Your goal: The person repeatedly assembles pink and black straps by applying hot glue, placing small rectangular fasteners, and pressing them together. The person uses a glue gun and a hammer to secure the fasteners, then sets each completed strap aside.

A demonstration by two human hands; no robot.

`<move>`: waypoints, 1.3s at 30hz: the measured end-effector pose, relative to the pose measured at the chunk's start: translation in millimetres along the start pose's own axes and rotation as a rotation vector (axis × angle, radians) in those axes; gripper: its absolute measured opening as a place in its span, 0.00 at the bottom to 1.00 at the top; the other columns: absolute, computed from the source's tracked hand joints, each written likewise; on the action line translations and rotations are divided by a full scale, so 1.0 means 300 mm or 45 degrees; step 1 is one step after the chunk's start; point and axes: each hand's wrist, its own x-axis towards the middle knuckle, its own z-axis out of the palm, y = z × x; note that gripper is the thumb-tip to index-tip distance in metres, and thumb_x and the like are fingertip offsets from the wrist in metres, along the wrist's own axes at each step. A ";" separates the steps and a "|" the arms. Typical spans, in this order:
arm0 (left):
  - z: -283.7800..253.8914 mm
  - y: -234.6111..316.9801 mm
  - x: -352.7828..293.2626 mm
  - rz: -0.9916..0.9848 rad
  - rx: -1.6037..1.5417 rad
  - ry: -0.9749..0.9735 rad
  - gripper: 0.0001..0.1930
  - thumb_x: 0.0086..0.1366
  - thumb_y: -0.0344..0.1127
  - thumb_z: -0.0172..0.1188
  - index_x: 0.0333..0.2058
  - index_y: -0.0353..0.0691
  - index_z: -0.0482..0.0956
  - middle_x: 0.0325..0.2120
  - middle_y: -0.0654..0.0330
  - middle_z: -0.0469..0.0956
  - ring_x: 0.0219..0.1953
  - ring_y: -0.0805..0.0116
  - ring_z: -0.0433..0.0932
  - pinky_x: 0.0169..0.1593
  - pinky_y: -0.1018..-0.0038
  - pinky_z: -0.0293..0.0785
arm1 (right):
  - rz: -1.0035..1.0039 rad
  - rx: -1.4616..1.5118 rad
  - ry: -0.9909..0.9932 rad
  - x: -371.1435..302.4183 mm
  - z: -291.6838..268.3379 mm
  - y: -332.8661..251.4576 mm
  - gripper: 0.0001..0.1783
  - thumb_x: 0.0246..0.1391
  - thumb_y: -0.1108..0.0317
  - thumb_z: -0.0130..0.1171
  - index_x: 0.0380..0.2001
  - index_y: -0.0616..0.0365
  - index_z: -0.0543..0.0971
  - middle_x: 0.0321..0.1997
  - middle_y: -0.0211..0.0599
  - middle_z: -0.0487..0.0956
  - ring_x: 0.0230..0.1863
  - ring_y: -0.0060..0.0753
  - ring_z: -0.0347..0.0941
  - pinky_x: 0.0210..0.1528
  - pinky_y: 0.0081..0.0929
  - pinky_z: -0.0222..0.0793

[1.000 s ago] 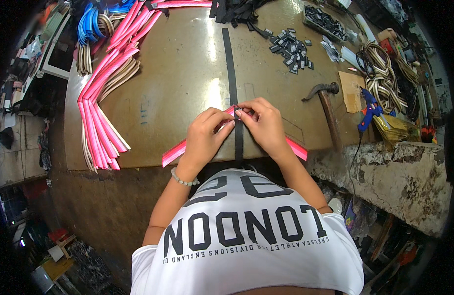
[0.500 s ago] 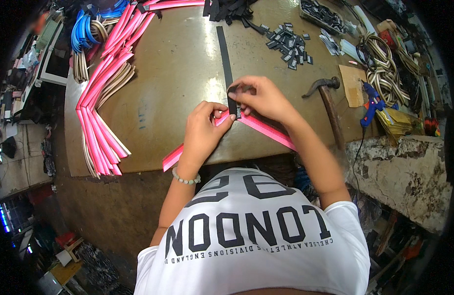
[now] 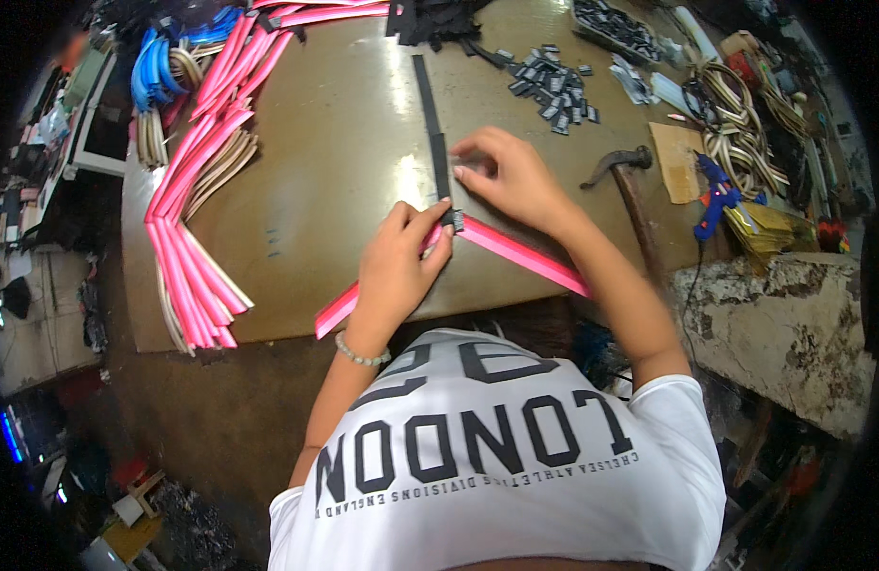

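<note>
My left hand (image 3: 401, 246) is closed at the middle of the table, thumb and fingers pinching a black fabric strip (image 3: 440, 169) against the peak of a bent pink strip (image 3: 530, 255). The pink strip slopes down to both sides from there, one arm passing behind my left wrist. A small black label (image 3: 459, 221) shows beside my fingertips. Just right of the black strip is my right hand (image 3: 511, 181), its thumb and curled fingers apart, with nothing visible between them. Another black length (image 3: 424, 90) reaches away across the table, in line with the held strip.
Bundled pink strips (image 3: 187, 247) and blue loops (image 3: 154, 76) lie at left. Loose black labels (image 3: 555, 88) and black strips (image 3: 434, 21) lie at the far side. A hammer (image 3: 635, 205), cardboard piece (image 3: 675, 162), blue glue gun (image 3: 713, 198) and coiled beige piping (image 3: 739, 133) are at right.
My right hand has let go of the black strip and drawn slightly up and right. The strip's formerly raised end now extends away from me. My left hand keeps its pinch.
</note>
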 end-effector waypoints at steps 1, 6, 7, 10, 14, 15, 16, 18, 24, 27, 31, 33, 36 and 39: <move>0.007 -0.002 -0.001 0.020 0.024 0.023 0.14 0.61 0.35 0.64 0.46 0.43 0.82 0.27 0.58 0.71 0.28 0.62 0.74 0.34 0.67 0.72 | -0.171 0.082 0.015 -0.033 -0.016 0.003 0.12 0.50 0.74 0.60 0.39 0.60 0.81 0.45 0.44 0.80 0.42 0.44 0.78 0.44 0.35 0.73; 0.019 -0.010 -0.006 0.081 0.068 0.102 0.15 0.60 0.35 0.64 0.47 0.44 0.82 0.27 0.60 0.71 0.28 0.63 0.73 0.33 0.68 0.72 | -0.644 -0.379 -0.245 -0.163 -0.044 0.024 0.17 0.48 0.77 0.58 0.43 0.56 0.81 0.50 0.28 0.79 0.48 0.37 0.75 0.47 0.33 0.74; 0.018 -0.011 -0.007 0.084 0.071 0.091 0.15 0.60 0.34 0.64 0.47 0.44 0.82 0.26 0.60 0.71 0.28 0.63 0.74 0.33 0.68 0.72 | -0.703 -0.483 -0.287 -0.171 -0.039 0.031 0.17 0.48 0.77 0.59 0.43 0.55 0.82 0.50 0.26 0.79 0.49 0.36 0.74 0.48 0.32 0.74; 0.019 -0.013 -0.006 0.087 0.065 0.080 0.15 0.60 0.34 0.64 0.47 0.44 0.82 0.26 0.60 0.71 0.28 0.63 0.74 0.33 0.68 0.72 | -0.795 -0.578 -0.215 -0.181 -0.020 0.053 0.17 0.49 0.72 0.58 0.44 0.53 0.82 0.51 0.25 0.79 0.47 0.34 0.74 0.46 0.31 0.73; 0.023 -0.015 -0.007 0.074 0.072 0.083 0.15 0.60 0.34 0.64 0.47 0.44 0.83 0.27 0.60 0.71 0.28 0.63 0.74 0.33 0.68 0.72 | -0.883 -0.623 -0.165 -0.182 -0.010 0.071 0.19 0.47 0.69 0.57 0.45 0.54 0.81 0.50 0.27 0.79 0.47 0.33 0.74 0.43 0.31 0.72; 0.024 -0.016 -0.007 0.072 0.077 0.088 0.15 0.60 0.33 0.64 0.47 0.44 0.83 0.27 0.60 0.71 0.28 0.63 0.74 0.33 0.68 0.72 | -0.889 -0.636 -0.164 -0.182 -0.010 0.071 0.20 0.46 0.69 0.57 0.45 0.54 0.81 0.50 0.27 0.79 0.47 0.33 0.74 0.43 0.30 0.72; 0.024 -0.016 -0.007 0.085 0.081 0.105 0.15 0.60 0.34 0.65 0.47 0.45 0.83 0.26 0.60 0.71 0.28 0.64 0.74 0.32 0.68 0.72 | -0.892 -0.654 -0.176 -0.182 -0.009 0.067 0.20 0.45 0.69 0.57 0.45 0.55 0.81 0.50 0.27 0.79 0.47 0.33 0.74 0.42 0.30 0.72; 0.026 -0.016 -0.006 0.117 0.087 0.136 0.16 0.60 0.34 0.65 0.48 0.46 0.83 0.25 0.60 0.71 0.26 0.66 0.73 0.31 0.70 0.71 | -0.898 -0.651 -0.156 -0.179 -0.006 0.055 0.20 0.45 0.70 0.57 0.45 0.55 0.81 0.50 0.27 0.79 0.46 0.33 0.74 0.41 0.30 0.72; 0.010 0.003 0.002 0.083 0.141 0.034 0.15 0.60 0.33 0.63 0.47 0.43 0.82 0.28 0.59 0.72 0.28 0.62 0.74 0.32 0.67 0.73 | -0.549 -0.816 -0.010 -0.250 -0.056 0.046 0.23 0.48 0.65 0.60 0.51 0.57 0.78 0.53 0.34 0.78 0.51 0.39 0.73 0.51 0.39 0.69; -0.009 0.016 -0.014 0.070 -0.007 0.054 0.15 0.62 0.30 0.62 0.49 0.41 0.81 0.28 0.58 0.71 0.27 0.64 0.74 0.31 0.67 0.72 | 0.121 -1.146 0.565 -0.350 -0.167 0.093 0.26 0.55 0.58 0.61 0.55 0.59 0.74 0.54 0.45 0.77 0.56 0.49 0.70 0.58 0.47 0.63; -0.033 0.015 -0.057 -0.064 -0.116 0.309 0.17 0.65 0.25 0.59 0.54 0.35 0.75 0.29 0.56 0.69 0.26 0.68 0.70 0.30 0.72 0.70 | 0.835 -1.188 0.413 -0.423 -0.275 0.079 0.21 0.64 0.53 0.54 0.44 0.63 0.74 0.46 0.57 0.76 0.44 0.62 0.74 0.44 0.50 0.70; -0.032 0.003 -0.072 -0.184 -0.180 0.287 0.19 0.66 0.24 0.57 0.55 0.34 0.72 0.31 0.54 0.70 0.25 0.68 0.70 0.31 0.73 0.70 | 0.827 -0.837 0.398 -0.419 -0.256 0.009 0.21 0.66 0.54 0.52 0.42 0.65 0.74 0.40 0.61 0.77 0.36 0.66 0.75 0.37 0.54 0.71; -0.023 -0.018 -0.084 -0.217 -0.207 0.273 0.19 0.68 0.24 0.52 0.57 0.33 0.68 0.36 0.50 0.70 0.29 0.63 0.70 0.36 0.70 0.71 | 0.622 -0.322 0.416 -0.395 -0.140 -0.142 0.18 0.65 0.58 0.53 0.43 0.66 0.76 0.34 0.61 0.79 0.31 0.67 0.75 0.33 0.52 0.72; -0.017 -0.031 -0.081 -0.131 -0.143 0.314 0.17 0.68 0.24 0.50 0.55 0.33 0.69 0.38 0.47 0.70 0.34 0.57 0.73 0.40 0.66 0.72 | 0.237 -0.364 -0.213 -0.339 -0.008 -0.200 0.18 0.61 0.58 0.58 0.41 0.63 0.71 0.27 0.58 0.78 0.25 0.64 0.75 0.27 0.53 0.71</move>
